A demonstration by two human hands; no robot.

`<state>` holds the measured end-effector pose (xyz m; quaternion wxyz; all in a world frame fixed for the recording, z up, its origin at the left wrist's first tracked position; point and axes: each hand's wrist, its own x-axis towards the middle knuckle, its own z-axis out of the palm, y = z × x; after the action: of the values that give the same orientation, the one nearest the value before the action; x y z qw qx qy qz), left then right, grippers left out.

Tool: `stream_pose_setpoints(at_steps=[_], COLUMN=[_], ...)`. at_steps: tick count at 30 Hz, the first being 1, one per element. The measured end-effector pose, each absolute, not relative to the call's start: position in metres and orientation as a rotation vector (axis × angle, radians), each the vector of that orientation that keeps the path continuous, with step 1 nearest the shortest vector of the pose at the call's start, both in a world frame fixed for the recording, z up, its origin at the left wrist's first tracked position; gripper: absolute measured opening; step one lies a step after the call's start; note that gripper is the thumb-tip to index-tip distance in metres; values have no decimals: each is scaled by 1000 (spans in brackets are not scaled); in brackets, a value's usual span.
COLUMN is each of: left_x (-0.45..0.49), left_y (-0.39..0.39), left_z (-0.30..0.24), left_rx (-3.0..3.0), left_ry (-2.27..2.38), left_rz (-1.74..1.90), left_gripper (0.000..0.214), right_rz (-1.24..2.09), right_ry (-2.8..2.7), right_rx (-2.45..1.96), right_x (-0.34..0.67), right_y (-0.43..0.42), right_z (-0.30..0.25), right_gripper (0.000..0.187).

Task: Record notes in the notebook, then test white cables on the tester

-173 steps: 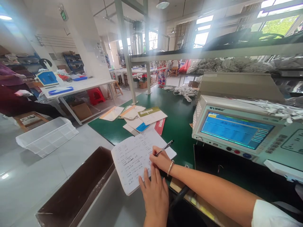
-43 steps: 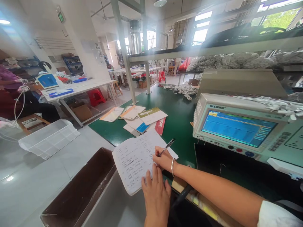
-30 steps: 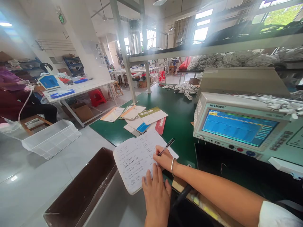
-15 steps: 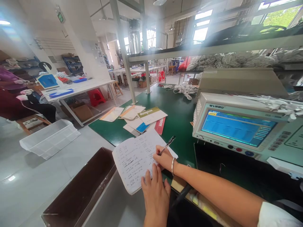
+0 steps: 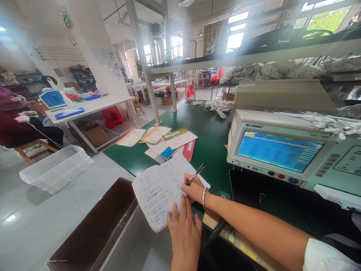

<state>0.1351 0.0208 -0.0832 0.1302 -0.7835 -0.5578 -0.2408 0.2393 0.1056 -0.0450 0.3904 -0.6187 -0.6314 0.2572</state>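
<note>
An open notebook [image 5: 158,188] with handwritten lines lies at the near corner of the green bench [image 5: 208,139]. My right hand [image 5: 193,188] is closed round a black pen [image 5: 197,172], its tip on the right-hand page. A bracelet sits on that wrist. My left hand [image 5: 183,229] lies flat with fingers stretched out, pressing the notebook's near edge.
A test instrument with a blue screen [image 5: 278,150] stands right of the notebook. Several booklets [image 5: 169,141] are spread further back, white cable bundles [image 5: 217,105] beyond. An open brown box [image 5: 96,229] sits below the bench corner, a clear plastic tray [image 5: 55,169] on the floor. A seated person [image 5: 17,124] works at far left.
My hands and the pen stay on the notebook, barely shifted. The view has drifted slightly. The person at far left has moved their hands and a white cable.
</note>
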Motion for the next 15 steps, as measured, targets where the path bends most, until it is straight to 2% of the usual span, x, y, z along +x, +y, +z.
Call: stream_pose_setpoints(at_steps=[15], left_x=[135], left_y=[20], left_z=[-82], left_rx=[-2266], left_ry=[-1609], left_rz=[-702], left_gripper=[44], right_rz=[628], right_ry=[-1592], right_rx=[-1613], right_x=[240], right_y=[105], right_z=[-44], right_gripper=[13])
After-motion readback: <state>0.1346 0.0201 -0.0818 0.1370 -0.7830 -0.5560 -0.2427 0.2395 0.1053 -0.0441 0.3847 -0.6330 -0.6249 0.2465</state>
